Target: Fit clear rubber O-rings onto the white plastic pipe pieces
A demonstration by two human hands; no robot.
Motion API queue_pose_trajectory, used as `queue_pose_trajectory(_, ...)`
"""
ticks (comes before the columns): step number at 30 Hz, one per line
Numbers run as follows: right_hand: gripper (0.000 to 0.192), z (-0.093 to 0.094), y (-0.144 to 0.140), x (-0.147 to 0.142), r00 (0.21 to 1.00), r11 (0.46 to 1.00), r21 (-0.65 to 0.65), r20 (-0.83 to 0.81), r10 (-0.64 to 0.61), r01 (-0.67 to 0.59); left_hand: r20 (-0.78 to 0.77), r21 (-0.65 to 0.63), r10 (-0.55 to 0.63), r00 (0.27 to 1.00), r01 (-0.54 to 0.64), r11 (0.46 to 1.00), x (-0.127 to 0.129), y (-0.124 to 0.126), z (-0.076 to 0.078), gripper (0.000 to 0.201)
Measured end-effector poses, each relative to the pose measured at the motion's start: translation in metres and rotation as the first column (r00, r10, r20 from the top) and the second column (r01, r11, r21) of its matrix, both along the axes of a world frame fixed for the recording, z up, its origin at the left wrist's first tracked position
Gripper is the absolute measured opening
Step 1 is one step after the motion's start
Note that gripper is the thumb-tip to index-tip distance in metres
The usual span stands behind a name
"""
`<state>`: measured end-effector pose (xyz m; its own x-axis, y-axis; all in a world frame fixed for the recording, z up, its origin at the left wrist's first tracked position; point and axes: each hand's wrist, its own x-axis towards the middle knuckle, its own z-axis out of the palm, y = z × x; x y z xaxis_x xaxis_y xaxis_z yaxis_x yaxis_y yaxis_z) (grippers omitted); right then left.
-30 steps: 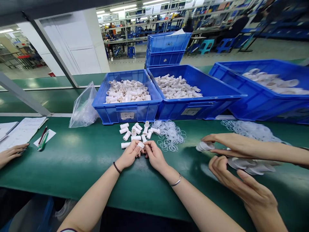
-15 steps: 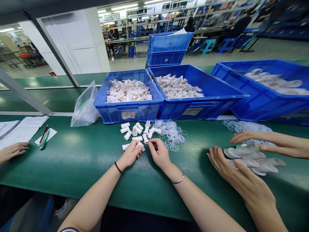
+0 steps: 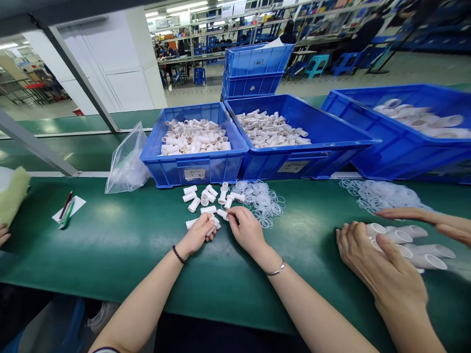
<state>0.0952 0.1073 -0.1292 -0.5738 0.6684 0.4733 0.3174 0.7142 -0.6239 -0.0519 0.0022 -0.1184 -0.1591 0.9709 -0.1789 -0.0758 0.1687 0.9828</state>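
My left hand (image 3: 196, 234), with a dark beaded bracelet at its wrist, is closed around a short white plastic pipe fitting (image 3: 212, 228) that shows partly between the fingers. My right hand (image 3: 246, 229), wearing a metal bangle, pinches the end of another white pipe fitting (image 3: 222, 214) with thumb and fingertips. Several loose fittings (image 3: 204, 198) lie on the green table (image 3: 147, 245) just beyond both hands. To their right is a pile of thin clear rings (image 3: 263, 202), close behind my right hand.
Blue bins of white fittings, left (image 3: 165, 169) and middle (image 3: 253, 166), stand behind, with a third bin (image 3: 386, 157) at right. A co-worker's hands (image 3: 379, 269) handle larger white pipes (image 3: 429, 261). Left lie a clear bag (image 3: 127, 162), a pencil and a green cutter (image 3: 66, 215).
My right fingers have closed on a fitting, which has tipped toward them. My left hand stays nearly still. At left, a person's hand and the papers have shifted; the co-worker's hands at right moved right.
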Motion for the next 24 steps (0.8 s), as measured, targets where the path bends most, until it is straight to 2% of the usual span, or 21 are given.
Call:
queue_pose_trajectory(2,0.014,0.008,0.002,0.007,0.99,0.991,-0.136,-0.138,-0.025,0.006,-0.045,0.028,-0.013,0.999,0.014,0.999,0.001,0.0,-0.001,0.035)
queue_pose_trajectory(5,0.014,0.022,0.004,0.017,0.964,0.923,-0.376,-0.267,-0.021,-0.084,-0.065,0.063,-0.023,0.998,0.028,0.998,0.003,0.001,-0.005,0.035)
queue_pose_trajectory(8,0.014,0.031,0.005,0.023,0.965,0.886,-0.438,-0.258,0.035,-0.149,-0.076,0.081,-0.028,0.997,0.034,0.996,0.002,0.001,-0.011,0.035)
queue_pose_trajectory(13,0.02,0.031,0.007,0.024,0.975,0.896,-0.39,-0.141,0.17,-0.212,-0.184,0.133,-0.031,0.982,0.056,0.989,0.0,0.0,-0.016,0.032)
queue_pose_trajectory(14,0.022,0.03,0.009,0.024,0.981,0.91,-0.371,-0.126,0.148,-0.185,-0.162,0.132,-0.03,0.986,0.052,0.99,0.0,0.0,-0.016,0.032)
queue_pose_trajectory(16,0.024,0.029,0.017,0.029,0.997,0.96,-0.276,-0.066,0.033,-0.05,-0.072,0.122,-0.025,0.997,0.034,0.992,0.002,0.001,-0.014,0.034)
queue_pose_trajectory(19,0.022,0.023,0.033,0.038,0.977,0.987,-0.014,0.147,-0.156,0.16,0.066,0.121,-0.022,0.998,0.014,0.993,0.004,0.002,-0.008,0.045)
queue_pose_trajectory(21,0.021,0.014,0.043,0.044,0.939,0.978,0.109,0.278,-0.203,0.179,0.117,0.115,-0.027,0.993,0.014,0.993,0.005,0.002,-0.005,0.051)
queue_pose_trajectory(24,0.018,-0.004,0.051,0.046,0.921,0.978,0.147,0.338,-0.193,0.15,0.128,0.086,-0.047,0.991,0.036,0.996,0.006,0.002,-0.003,0.051)
